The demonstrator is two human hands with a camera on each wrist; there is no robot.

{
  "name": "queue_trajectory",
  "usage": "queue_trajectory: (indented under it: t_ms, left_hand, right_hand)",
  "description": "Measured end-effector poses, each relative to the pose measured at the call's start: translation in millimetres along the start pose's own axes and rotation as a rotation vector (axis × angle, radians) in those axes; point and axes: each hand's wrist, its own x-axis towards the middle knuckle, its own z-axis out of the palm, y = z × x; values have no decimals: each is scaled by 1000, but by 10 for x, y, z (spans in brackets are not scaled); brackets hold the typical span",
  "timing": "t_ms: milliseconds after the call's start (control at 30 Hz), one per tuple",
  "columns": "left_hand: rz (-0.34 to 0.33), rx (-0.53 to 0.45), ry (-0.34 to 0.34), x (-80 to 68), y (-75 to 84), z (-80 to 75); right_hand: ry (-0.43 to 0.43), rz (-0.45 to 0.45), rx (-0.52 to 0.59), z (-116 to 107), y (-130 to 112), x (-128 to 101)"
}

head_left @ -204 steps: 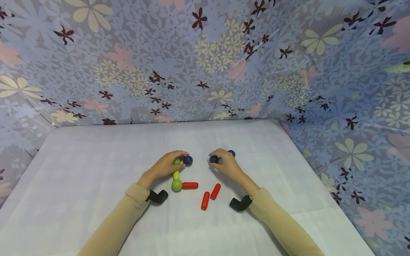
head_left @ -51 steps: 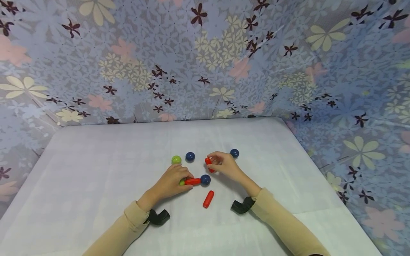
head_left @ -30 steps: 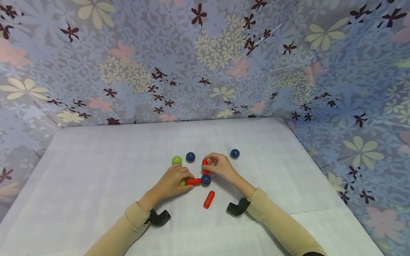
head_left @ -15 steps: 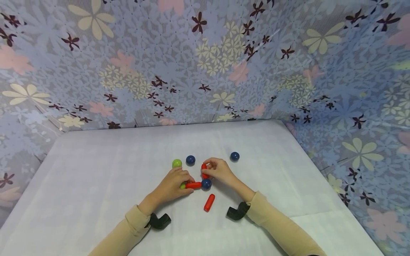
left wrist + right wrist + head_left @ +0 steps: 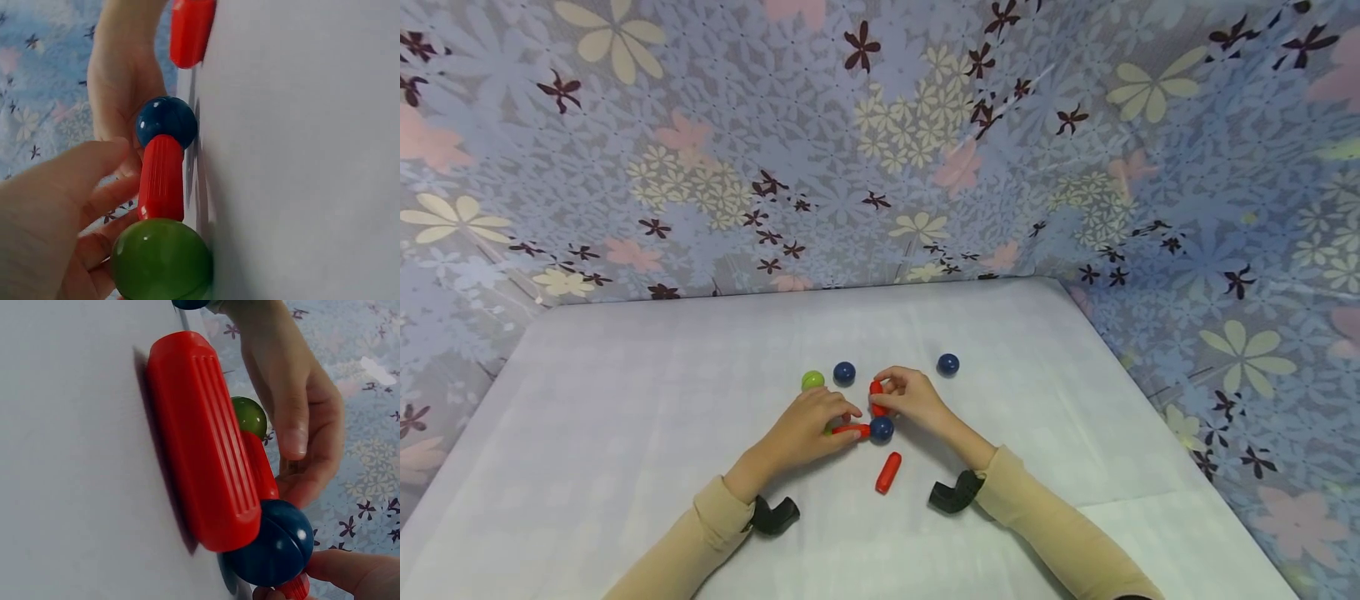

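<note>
Floral cloth (image 5: 775,125) stands behind and to the right of the white-covered table (image 5: 625,375) in front of you. Your right hand (image 5: 913,400) pinches a red rod (image 5: 877,396) between thumb and fingers, a narrow grip. The near end of that rod meets a blue ball (image 5: 882,429) on the table.

From the left side of the same ball, a second red rod (image 5: 162,178) runs to a green ball (image 5: 162,259), touching both. Your left hand (image 5: 808,421) spreads around this rod and green ball, thumb and fingers held wide; you cannot tell from these views whether a fingertip touches the rod.

Nearer to you lies a loose red rod (image 5: 888,472), slanted and apart from the rest. Beyond your left hand are another green ball (image 5: 812,380) and, just beside it, another blue ball (image 5: 844,372). A third blue ball (image 5: 948,364) sits beyond your right hand, well apart from the other two.
</note>
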Motion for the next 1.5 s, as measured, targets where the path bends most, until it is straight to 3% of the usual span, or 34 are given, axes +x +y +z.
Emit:
queue_trajectory:
  t_ms: [233, 400, 600, 700, 800, 967, 1067, 1300, 1500]
  left_hand:
    - [3, 31, 28, 52, 57, -64]
    - [-71, 29, 77, 82, 11, -131]
    - [-145, 31, 69, 166, -86, -199]
    - [-192, 50, 43, 267, -157, -274]
    - [-219, 63, -36, 369, -242, -348]
    - [-201, 80, -190, 492, -348, -392]
    - [-199, 73, -241, 543, -375, -391]
    - [-200, 25, -280, 603, -392, -318]
    - [-256, -11, -264, 600, -382, -273]
  right_hand:
    - [-7, -9, 4, -10, 11, -3]
    - [-8, -6, 1, -16, -9, -15]
    - [3, 9, 5, -18, -20, -29]
    - [15, 15, 10, -12, -13, -23]
    - [23, 30, 43, -3, -5, -18]
    - [31, 40, 82, 13, -3, -17]
    - [44, 34, 72, 20, -3, -11]
    - [46, 21, 71, 12, 4, -16]
    - [34, 33, 87, 2, 17, -31]
